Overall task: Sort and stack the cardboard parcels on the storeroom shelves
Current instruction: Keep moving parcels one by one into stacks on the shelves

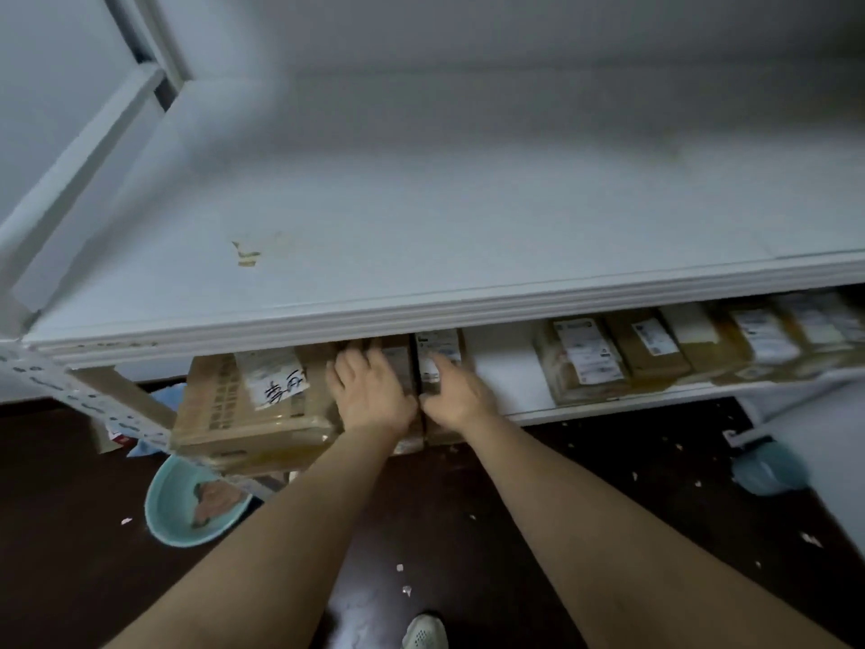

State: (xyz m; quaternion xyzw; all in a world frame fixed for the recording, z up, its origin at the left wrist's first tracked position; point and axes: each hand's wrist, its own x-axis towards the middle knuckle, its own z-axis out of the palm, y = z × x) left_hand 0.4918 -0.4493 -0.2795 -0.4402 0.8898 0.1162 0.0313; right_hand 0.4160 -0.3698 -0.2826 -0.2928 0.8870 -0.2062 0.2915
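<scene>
On the lower shelf [505, 381], two small cardboard parcels stand side by side under the upper shelf's front edge. My left hand [370, 391] lies flat with spread fingers on the left small parcel [398, 356]. My right hand [456, 393] rests on the right small parcel [437, 353], which bears a white label; its fingers reach over the top. A large cardboard parcel [243, 409] with a handwritten label sits just left of them. A row of several labelled parcels [655, 348] lines the shelf to the right.
A wide white upper shelf [421, 217] spreads above, bare but for a small stain. The white rack post [70, 386] stands at left. On the dark floor lie a teal basin [187, 508], paper scraps and a pale blue bag [767, 470]. My shoe [423, 632] shows below.
</scene>
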